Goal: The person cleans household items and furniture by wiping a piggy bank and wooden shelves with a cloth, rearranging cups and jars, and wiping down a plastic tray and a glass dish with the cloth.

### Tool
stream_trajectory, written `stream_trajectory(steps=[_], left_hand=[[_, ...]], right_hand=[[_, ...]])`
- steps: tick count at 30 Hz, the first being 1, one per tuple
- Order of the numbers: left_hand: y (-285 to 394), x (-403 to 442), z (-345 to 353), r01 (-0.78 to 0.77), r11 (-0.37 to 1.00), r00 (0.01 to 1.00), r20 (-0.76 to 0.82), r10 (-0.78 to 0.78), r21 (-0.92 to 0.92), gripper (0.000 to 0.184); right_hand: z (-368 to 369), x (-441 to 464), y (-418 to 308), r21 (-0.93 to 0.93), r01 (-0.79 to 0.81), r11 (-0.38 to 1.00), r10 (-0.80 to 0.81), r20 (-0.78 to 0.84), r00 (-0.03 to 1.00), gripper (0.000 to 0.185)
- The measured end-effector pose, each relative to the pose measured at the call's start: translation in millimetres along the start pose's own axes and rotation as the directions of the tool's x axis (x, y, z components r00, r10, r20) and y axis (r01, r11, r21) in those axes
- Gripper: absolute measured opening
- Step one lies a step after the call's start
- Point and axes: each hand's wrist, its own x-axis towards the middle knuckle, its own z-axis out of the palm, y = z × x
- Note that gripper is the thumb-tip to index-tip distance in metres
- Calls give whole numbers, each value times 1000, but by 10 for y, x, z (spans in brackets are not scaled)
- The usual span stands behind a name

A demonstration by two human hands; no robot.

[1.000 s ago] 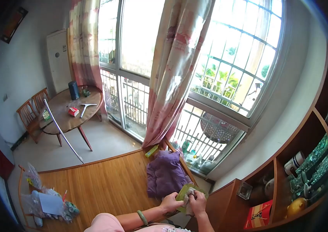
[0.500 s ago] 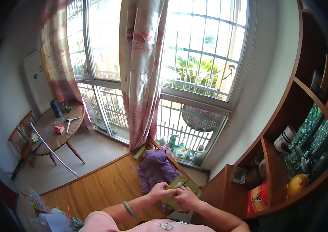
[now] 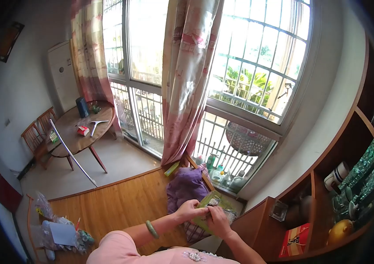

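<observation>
Left hand (image 3: pixel 190 211): clamped on the left side of the green object, fingertips right beside those of the right hand.
Right hand (image 3: pixel 218 221): closed on the same piece from the right, fingers bent; together with the left.
Green object (image 3: pixel 202 226): sits between both hands, tilted, partly covered by fingers; translucent in look, exact kind impossible to tell.
Whitish item (image 3: pixel 214 202): lies against the green object, just above the fingertips; too small to identify.
Bangle (image 3: pixel 152 229): encircles the left wrist, pale green.
Purple garment (image 3: pixel 186 187): lies crumpled just beyond the left hand.
Checked cloth (image 3: pixel 194 233): shows below the hands, partly hidden.
Wooden platform (image 3: pixel 125 209): extends left of the hands.
Plastic bags (image 3: pixel 44 204): heaped well to the left of the hands, near a pale flat sheet (image 3: pixel 62 233).
Bottles (image 3: pixel 222 176): stand beyond the hands, near the window.
Cabinet (image 3: pixel 254 224): rises right of the hands; holds a red box (image 3: pixel 294 240) and a golden ornament (image 3: pixel 340 231).
Counter (image 3: pixel 69 143): stands far beyond and left of the hands; carries a dark cylinder (image 3: pixel 82 107) and a red-and-white packet (image 3: pixel 83 131).
Long pole (image 3: pixel 73 157): leans against the counter's near edge.
</observation>
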Motion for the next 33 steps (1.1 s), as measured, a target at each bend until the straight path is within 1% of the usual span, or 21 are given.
stream_trajectory(steps=[1, 2, 4, 5, 7, 8, 10, 11, 12, 14, 15, 16, 18, 22, 25, 27, 28, 30, 31, 32, 33], left_hand=[[-17, -11, -17, -34, 999, 999, -27, 34, 17, 45], [-33, -23, -29, -29, 999, 999, -29, 29, 14, 45], [-61, -38, -49, -66, 997, 998, -13, 65, -33, 46], [-135, -23, -51, -65, 997, 998, -18, 64, -36, 46], [-206, -13, -35, -115, 992, 993, -17, 115, -48, 47], [-162, -53, -28, -116, 992, 993, -17, 115, -52, 47], [-52, -187, -14, 34, 996, 999, -6, -35, -85, 45], [-131, -171, -23, 3, 998, 1000, -7, -4, -58, 43], [-126, -184, -16, 5, 998, 1000, -7, -6, -62, 43], [-104, -213, 33, -8, 996, 1000, -11, 9, 92, 42], [-119, -200, 37, 30, 998, 999, 33, -32, 64, 43], [-154, -183, 11, 31, 998, 999, 30, -33, 63, 43], [-202, -123, -11, 126, 989, 987, 96, -133, 70, 41], [-136, -190, -29, 114, 993, 987, 117, -114, 7, 41], [-145, -241, 8, 75, 997, 997, 36, -75, -3, 40], [-249, -184, 43, 11, 997, 986, -169, 1, 71, 39], [-224, -172, 39, 12, 997, 986, -166, 0, 74, 39], [-171, -156, 63, -11, 1000, 968, -252, 14, 13, 39], [-221, -111, 88, -48, 994, 948, -309, 76, 96, 39], [-251, -87, 97, -45, 994, 948, -311, 73, 97, 39], [-267, -72, 103, -104, 977, 914, -369, 167, 185, 39]], right_hand=[[19, -20, -13, 134, 2, 991, -3, 1, 1000, 33], [22, -27, -25, 138, 0, 990, -1, 6, 1000, 33], [-4, -23, -45, 485, -243, 840, 151, 222, 963, 29], [-32, -25, -56, 486, -243, 839, 148, 227, 963, 29], [-110, -23, -50, 382, -286, 879, 127, 390, 912, 25], [-141, -42, -18, 380, -287, 879, 128, 393, 911, 25], [-185, -93, 26, 165, 87, 982, -163, 534, 829, 18], [-265, -110, -62, -70, 208, 976, -113, 651, 750, 14], [-278, -126, -72, -69, 207, 976, -113, 654, 748, 14], [-316, -167, -57, -323, 475, 819, -170, 654, 737, 15], [-337, -118, -17, -458, 474, 752, -65, 664, 745, 17], [-345, -73, 69, -375, 451, 810, -108, 661, 743, 18], [-283, -75, 40, -471, 522, 711, -288, 483, 827, 20], [-190, -29, -78, -430, 468, 772, -295, 410, 863, 23], [-117, -146, -54, -513, 378, 771, -223, 338, 914, 20], [-64, -228, 16, -640, 263, 722, -45, 336, 941, 17], [-29, -205, 43, -641, 258, 722, -42, 333, 942, 17], [32, -178, 95, -641, 267, 720, -56, 330, 942, 12], [65, -198, 100, -638, 265, 723, -53, 331, 942, 12], [97, -210, 110, -563, 252, 787, -66, 329, 942, 12], [129, -225, 115, -484, 232, 844, -74, 323, 944, 13]])
